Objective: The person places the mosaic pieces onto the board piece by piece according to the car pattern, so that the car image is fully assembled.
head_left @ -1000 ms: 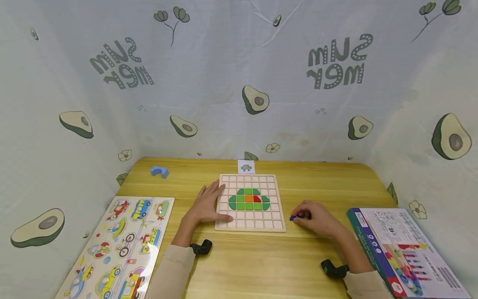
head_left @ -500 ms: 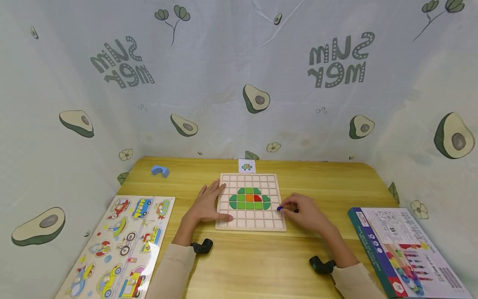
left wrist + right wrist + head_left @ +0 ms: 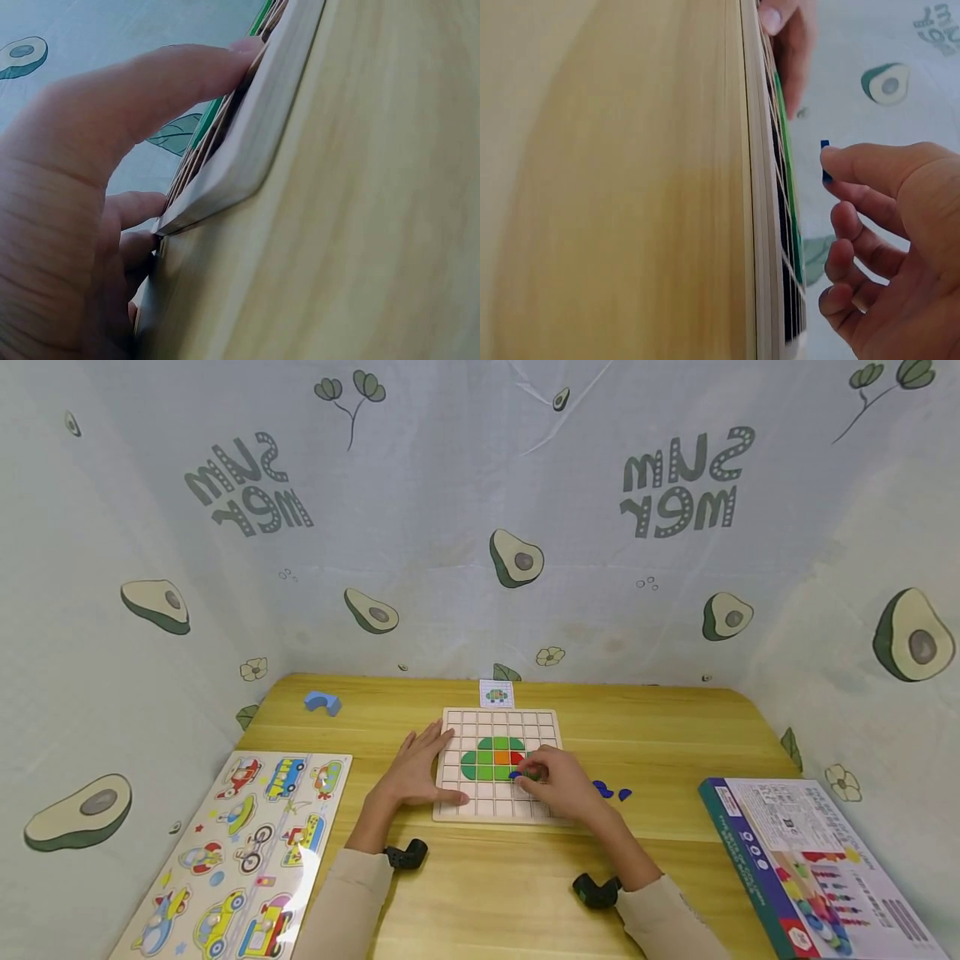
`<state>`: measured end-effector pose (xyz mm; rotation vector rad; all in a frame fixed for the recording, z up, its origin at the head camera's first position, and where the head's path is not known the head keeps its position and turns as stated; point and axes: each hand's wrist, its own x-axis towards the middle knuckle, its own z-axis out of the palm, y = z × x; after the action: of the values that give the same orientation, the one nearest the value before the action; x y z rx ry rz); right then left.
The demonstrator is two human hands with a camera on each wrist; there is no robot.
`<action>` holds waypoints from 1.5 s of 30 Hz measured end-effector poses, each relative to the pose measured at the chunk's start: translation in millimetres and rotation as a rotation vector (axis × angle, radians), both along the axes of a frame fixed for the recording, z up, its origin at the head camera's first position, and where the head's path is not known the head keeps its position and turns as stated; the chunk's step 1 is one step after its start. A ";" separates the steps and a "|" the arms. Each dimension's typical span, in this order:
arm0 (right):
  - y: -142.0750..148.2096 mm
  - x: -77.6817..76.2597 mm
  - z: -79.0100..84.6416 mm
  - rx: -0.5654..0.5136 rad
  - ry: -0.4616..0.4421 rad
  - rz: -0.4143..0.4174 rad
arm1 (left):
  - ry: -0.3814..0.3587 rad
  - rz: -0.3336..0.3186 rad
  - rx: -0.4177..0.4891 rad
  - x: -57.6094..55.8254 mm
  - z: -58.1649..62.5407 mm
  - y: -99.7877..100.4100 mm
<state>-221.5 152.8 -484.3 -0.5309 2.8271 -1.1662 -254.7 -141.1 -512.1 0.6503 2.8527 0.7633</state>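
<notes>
A wooden grid board point(image 3: 468, 811) lies mid-table, with green tiles point(image 3: 485, 758), an orange tile point(image 3: 502, 757) and a red tile point(image 3: 516, 758) set in its cells. My left hand point(image 3: 415, 770) rests at the board's left edge, fingers spread, thumb over its near-left part. Above the board's middle, my right hand point(image 3: 561, 783) pinches a small blue tile point(image 3: 514, 775) between thumb and index finger. That tile point(image 3: 826, 160) shows clear of the board in the right wrist view. The right hand covers some green tiles on the right.
Several loose blue tiles point(image 3: 602, 789) lie right of the board. A small pattern card point(image 3: 497, 694) stands behind it. A blue arch block point(image 3: 322, 702) sits back left, a vehicle puzzle board point(image 3: 300, 768) front left, a printed box point(image 3: 780, 818) at right.
My right hand has moved left from the loose blue tiles to over the board, carrying one blue tile and leaving the others on the table. My left hand has stayed in place.
</notes>
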 end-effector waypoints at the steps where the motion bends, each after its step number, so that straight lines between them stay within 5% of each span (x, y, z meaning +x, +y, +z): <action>1: -4.3 0.0 -0.6 -0.001 0.003 -0.001 | 0.001 0.000 -0.001 0.0 -0.1 0.2; 19: -47.0 2.0 -4.5 0.035 0.036 0.044 | 0.013 -0.006 -0.003 0.7 3.7 0.3; 45: -45.9 1.6 -4.7 0.025 0.038 0.045 | 0.009 0.003 -0.003 1.1 1.1 -0.1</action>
<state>-220.0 106.8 -489.0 -0.6180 2.8413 -1.1231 -253.6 -141.2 -511.0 0.6505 2.8628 0.7585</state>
